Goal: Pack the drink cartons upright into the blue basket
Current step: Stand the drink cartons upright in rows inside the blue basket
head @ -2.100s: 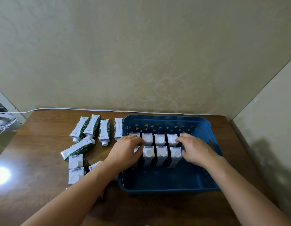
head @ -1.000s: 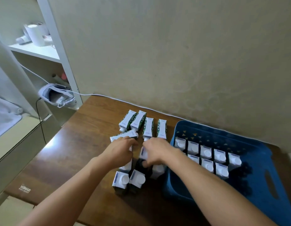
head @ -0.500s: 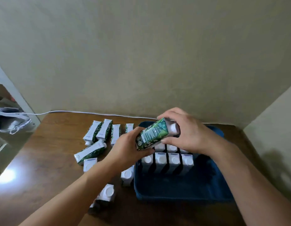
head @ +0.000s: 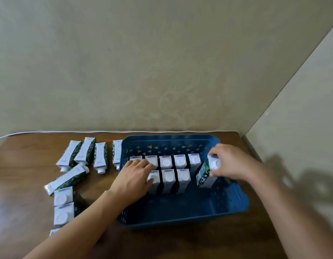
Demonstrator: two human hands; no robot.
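Basket [head: 236,200] at desk's back right holds approx. 8 upright cartons in 2 rows. We pinch a tilted carton [head: 205,174] w/ right hand [head: 231,162] at row's right end; left hand [head: 133,178] lies flat on packed tops. Approx. 8 cartons [head: 83,156] wait on desk's left.

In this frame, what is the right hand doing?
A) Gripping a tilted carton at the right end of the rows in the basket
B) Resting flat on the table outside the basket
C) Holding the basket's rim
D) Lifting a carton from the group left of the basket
A: the right hand grips a tilted carton by its top, inside the blue basket, at the right end of the rows.
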